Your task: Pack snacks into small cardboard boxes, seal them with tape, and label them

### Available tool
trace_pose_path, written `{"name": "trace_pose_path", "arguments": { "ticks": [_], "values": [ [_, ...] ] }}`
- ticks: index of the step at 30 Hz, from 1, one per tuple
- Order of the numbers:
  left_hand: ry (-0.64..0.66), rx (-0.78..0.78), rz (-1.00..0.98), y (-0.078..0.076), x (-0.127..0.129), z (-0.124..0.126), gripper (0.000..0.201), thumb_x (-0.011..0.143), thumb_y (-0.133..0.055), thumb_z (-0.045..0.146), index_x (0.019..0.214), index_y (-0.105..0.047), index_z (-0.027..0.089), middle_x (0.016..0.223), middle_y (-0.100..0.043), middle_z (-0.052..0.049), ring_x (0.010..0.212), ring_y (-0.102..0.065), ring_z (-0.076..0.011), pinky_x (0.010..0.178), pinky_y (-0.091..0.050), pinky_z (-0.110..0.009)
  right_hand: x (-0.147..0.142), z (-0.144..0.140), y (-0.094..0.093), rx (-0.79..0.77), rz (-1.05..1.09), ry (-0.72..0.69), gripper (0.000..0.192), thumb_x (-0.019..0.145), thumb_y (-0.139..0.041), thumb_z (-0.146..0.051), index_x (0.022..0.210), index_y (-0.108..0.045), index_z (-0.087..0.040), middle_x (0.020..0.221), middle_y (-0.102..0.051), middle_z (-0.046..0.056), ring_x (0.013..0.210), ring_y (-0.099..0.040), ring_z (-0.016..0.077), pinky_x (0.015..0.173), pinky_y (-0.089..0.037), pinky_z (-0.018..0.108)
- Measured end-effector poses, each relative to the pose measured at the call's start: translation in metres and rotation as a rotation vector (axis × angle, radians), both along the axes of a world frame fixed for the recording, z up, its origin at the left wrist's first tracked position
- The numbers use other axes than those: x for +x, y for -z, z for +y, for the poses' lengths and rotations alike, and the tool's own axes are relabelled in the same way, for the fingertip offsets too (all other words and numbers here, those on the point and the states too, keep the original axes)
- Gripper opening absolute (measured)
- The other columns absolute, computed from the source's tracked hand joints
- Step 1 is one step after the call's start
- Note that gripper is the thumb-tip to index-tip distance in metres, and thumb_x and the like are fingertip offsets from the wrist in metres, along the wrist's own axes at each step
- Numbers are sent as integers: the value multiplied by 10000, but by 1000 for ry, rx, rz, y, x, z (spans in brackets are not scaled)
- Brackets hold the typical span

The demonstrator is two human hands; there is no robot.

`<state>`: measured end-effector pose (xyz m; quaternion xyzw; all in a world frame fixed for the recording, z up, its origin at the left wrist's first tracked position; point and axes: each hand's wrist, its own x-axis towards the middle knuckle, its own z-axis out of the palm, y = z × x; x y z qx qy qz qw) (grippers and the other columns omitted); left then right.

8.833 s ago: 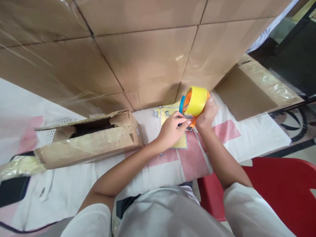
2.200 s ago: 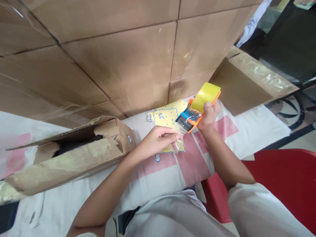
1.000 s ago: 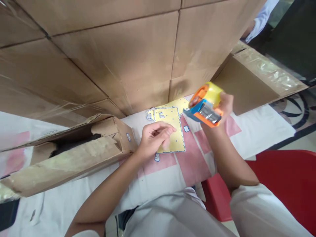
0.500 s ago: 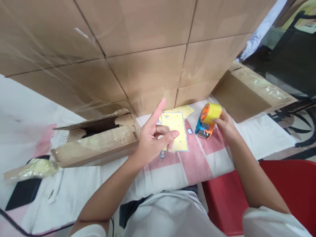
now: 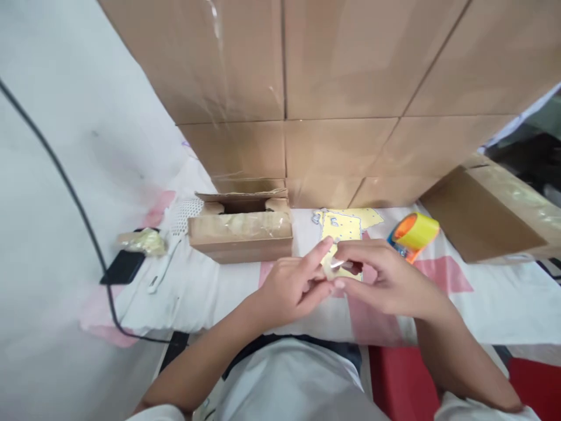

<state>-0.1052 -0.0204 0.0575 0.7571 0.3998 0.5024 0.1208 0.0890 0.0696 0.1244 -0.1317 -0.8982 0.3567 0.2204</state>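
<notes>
My left hand (image 5: 295, 287) and my right hand (image 5: 388, 279) meet over the cloth, just in front of a yellow printed shape (image 5: 344, 224). Between their fingertips is a small translucent strip (image 5: 334, 266) that looks like clear tape. Fingers of both hands pinch or press at it, and part of it is hidden behind them. Beyond my right hand, a tape dispenser (image 5: 416, 234) with a yellow and orange roll rests on the cloth, touched by neither hand. To the left of my hands stands a narrow cardboard box (image 5: 241, 240) with its top flap raised.
A wall of stacked cardboard boxes (image 5: 342, 76) rises behind the cloth (image 5: 219, 301). An open carton (image 5: 486, 216) lies at the right. On the left are a black phone-like object (image 5: 123, 267), a crumpled yellowish wrapper (image 5: 149, 241) and a black cable (image 5: 83, 210). A red chair (image 5: 398, 380) is below.
My right hand has set down the tape dispenser and moved left to join my left hand at the translucent strip. The whole view has turned to the left.
</notes>
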Motion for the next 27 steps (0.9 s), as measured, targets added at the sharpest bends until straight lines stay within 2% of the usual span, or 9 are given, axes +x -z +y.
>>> {"name": "trace_pose_path", "arguments": {
  "ticks": [3, 7, 11, 13, 15, 17, 20, 24, 27],
  "values": [
    [-194, 88, 75, 4, -16, -14, 780, 987, -574, 224, 1648, -162, 246, 626, -651, 88, 520, -551, -104, 574, -481, -208, -26, 2, -5, 267, -44, -172, 268, 1045, -509, -227, 815, -633, -172, 708, -571, -7, 645, -496, 106, 624, -341, 268],
    [-357, -24, 20, 1, -36, -36, 861, 956, -629, 220, 1658, -129, 234, 658, -714, 83, 451, -525, -79, 515, -464, -166, -53, 3, -9, 568, -75, -160, 349, 1074, -452, -272, 800, -643, -171, 693, -548, 7, 637, -452, 133, 624, -283, 300],
    [-475, -206, -85, -16, -52, -55, 874, 958, -633, 259, 1665, -119, 227, 683, -724, 70, 463, -527, -73, 514, -444, -165, -87, 5, -15, 618, -67, -216, 331, 1072, -467, -303, 809, -628, -182, 708, -567, 9, 652, -469, 139, 633, -278, 300],
    [-542, -288, -119, -25, -67, -64, 817, 959, -632, 311, 1650, -208, 215, 706, -739, 49, 474, -535, -80, 497, -422, -176, -103, 11, -21, 608, -44, -229, 307, 1059, -480, -285, 792, -594, -185, 707, -555, 5, 651, -464, 136, 634, -286, 293],
    [-679, -312, -150, -24, -89, -74, 685, 961, -624, 356, 1584, -384, 205, 683, -729, 37, 499, -562, -96, 516, -429, -192, -117, 19, -29, 550, 41, -201, 298, 1046, -483, -261, 765, -548, -187, 681, -514, -8, 626, -442, 125, 619, -294, 282],
    [-913, -277, -197, -8, -116, -84, 496, 981, -572, 384, 1435, -568, 182, 627, -682, 32, 536, -587, -116, 587, -462, -216, -129, 28, -37, 435, 159, -127, 303, 1043, -494, -262, 751, -525, -190, 649, -466, -23, 593, -414, 113, 592, -295, 272],
    [-1279, -349, -206, 36, -152, -93, 402, 1008, -447, 388, 1226, -673, 136, 671, -670, -8, 600, -610, -143, 649, -471, -251, -142, 39, -43, 240, 245, -32, 305, 1038, -532, -286, 747, -536, -194, 615, -427, -38, 564, -386, 105, 559, -291, 263],
    [-1417, -561, -67, 89, -172, -94, 384, 971, -460, 372, 1137, -714, 136, 777, -717, -61, 719, -650, -185, 693, -448, -276, -154, 48, -38, 120, 196, -53, 300, 1028, -541, -275, 739, -536, -191, 612, -430, -41, 566, -384, 100, 561, -297, 263],
    [-1465, -630, -6, 101, -174, -88, 398, 977, -454, 379, 1180, -713, 154, 808, -727, -68, 753, -652, -200, 702, -414, -280, -157, 55, -34, 69, 153, -108, 345, 1031, -538, -298, 706, -508, -188, 612, -412, -39, 569, -366, 99, 564, -290, 269]
  ]
}}
